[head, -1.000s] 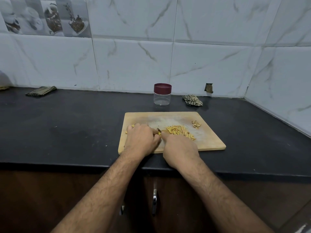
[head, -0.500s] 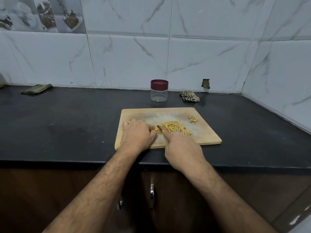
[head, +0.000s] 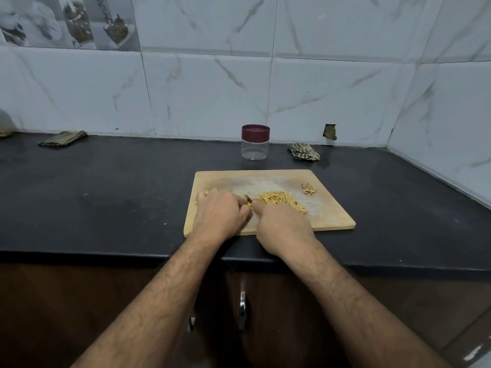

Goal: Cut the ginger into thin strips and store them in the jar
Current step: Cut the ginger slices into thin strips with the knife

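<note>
A folded cloth (head: 62, 138) lies far left on the dark bench (head: 106, 187). On the wooden board (head: 332, 216), the left hand (head: 219, 215) has its fingers curled down over a piece of ginger (head: 204, 193). Beside it, the right hand (head: 283, 228) has a closed grip on a knife (head: 249, 200), mostly hidden. A pile of ginger strips (head: 283, 201) lies just right of the knife. Peels (head: 309, 189) sit further right. Behind the board stands the jar (head: 255, 142), lid on, with another cloth (head: 303, 152) nearby.
</note>
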Demonstrator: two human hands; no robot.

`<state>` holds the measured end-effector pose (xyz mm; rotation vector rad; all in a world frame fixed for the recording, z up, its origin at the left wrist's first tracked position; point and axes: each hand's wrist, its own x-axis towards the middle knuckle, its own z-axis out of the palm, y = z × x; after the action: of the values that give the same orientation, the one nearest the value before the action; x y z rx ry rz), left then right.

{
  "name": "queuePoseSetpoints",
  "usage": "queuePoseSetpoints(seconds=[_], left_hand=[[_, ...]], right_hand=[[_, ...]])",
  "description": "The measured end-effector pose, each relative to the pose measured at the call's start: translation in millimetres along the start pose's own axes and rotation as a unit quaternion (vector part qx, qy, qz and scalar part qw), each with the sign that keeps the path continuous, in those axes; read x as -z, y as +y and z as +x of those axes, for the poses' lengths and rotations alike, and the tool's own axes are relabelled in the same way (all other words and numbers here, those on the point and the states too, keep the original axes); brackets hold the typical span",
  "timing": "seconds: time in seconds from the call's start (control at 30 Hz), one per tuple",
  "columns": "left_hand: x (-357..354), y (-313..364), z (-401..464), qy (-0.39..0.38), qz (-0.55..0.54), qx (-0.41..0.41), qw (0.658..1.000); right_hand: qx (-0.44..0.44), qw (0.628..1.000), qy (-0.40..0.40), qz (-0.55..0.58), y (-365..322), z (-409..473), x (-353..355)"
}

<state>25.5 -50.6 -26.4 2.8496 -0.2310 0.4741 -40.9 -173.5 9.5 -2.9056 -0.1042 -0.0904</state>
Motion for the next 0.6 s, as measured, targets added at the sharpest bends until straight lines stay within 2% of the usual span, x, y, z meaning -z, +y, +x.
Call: queuePoseSetpoints(seconds=[0.33,0.6], left_hand=[[-6,-5,10,0.000,-0.115,0.077,0.990],[-3,-3,16,0.008,-0.150,0.117,0.982]], right_hand=[[0.009,1.000,-0.008,-0.015,5,-11,-5],[0.002,1.000,-0.014,-0.015,2,-14,-4]])
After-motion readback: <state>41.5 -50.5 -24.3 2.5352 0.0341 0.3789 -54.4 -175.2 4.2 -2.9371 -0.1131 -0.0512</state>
